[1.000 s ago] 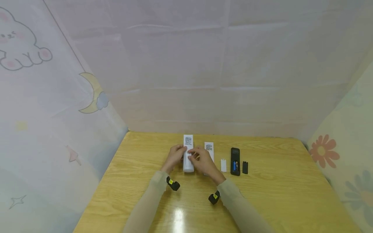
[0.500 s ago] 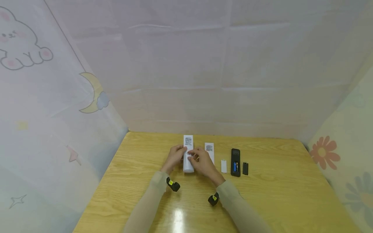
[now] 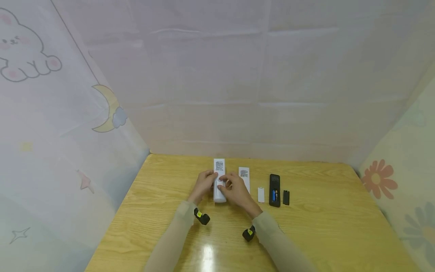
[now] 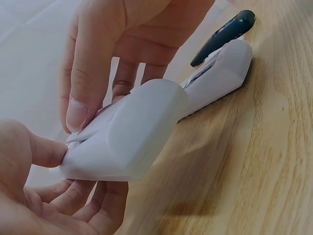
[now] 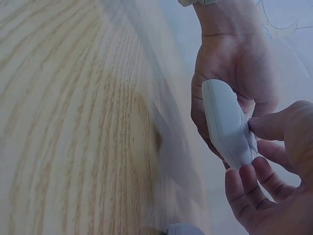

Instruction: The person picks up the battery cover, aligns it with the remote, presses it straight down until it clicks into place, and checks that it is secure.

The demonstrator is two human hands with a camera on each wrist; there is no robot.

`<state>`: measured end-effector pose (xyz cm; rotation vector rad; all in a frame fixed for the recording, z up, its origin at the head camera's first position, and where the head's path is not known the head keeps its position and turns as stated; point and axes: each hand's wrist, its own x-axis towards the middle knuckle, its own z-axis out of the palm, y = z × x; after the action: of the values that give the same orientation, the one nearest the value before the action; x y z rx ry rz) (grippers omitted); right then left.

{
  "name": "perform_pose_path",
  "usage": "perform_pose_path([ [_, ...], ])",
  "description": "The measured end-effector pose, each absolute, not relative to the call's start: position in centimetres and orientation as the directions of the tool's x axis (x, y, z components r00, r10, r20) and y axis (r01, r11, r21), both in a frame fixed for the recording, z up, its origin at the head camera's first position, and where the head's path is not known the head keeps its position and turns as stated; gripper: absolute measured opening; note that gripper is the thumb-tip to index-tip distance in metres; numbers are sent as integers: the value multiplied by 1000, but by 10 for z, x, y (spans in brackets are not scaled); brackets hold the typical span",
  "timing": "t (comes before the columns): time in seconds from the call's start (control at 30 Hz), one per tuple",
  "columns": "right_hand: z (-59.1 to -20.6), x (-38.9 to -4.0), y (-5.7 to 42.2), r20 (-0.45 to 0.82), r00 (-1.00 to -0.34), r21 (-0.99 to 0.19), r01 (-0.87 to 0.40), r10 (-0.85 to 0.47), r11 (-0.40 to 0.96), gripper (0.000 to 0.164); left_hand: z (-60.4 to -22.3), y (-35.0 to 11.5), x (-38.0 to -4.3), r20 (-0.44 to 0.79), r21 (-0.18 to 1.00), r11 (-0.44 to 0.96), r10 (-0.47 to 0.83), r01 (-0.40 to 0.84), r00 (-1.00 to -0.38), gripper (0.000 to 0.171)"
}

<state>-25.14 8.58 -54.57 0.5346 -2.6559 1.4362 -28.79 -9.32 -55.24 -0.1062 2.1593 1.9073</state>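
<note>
Head view: we note the thumb of the right hand (image 3: 236, 190) slightly lower than before; left wrist view: the cover (image 4: 100, 121) it pinches shows an edge gap, suggesting loosening; right wrist view: the left hand's (image 5: 239, 71) fingers hold the white remote (image 5: 221, 122) above the bench (image 5: 88, 122).

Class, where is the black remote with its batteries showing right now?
In the head view, the black remote lies on the table, right of the right hand, between a small white cover and a small black cover.
</note>
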Motion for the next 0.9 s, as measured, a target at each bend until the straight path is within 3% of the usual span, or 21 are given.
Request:
perform_pose_path([
  [0.5, -547, -251, 82, 195, -963, -831, -264, -187, 491, 20, -556, -94, -289, -221, 969, 141, 106, -205, -969, 42],
  [0.9, -550, -254, 81, 112, -983, -889, -163, -142, 428, 55, -554, -94, -289, -228, 969, 120, 104, -215, -968, 45],
])
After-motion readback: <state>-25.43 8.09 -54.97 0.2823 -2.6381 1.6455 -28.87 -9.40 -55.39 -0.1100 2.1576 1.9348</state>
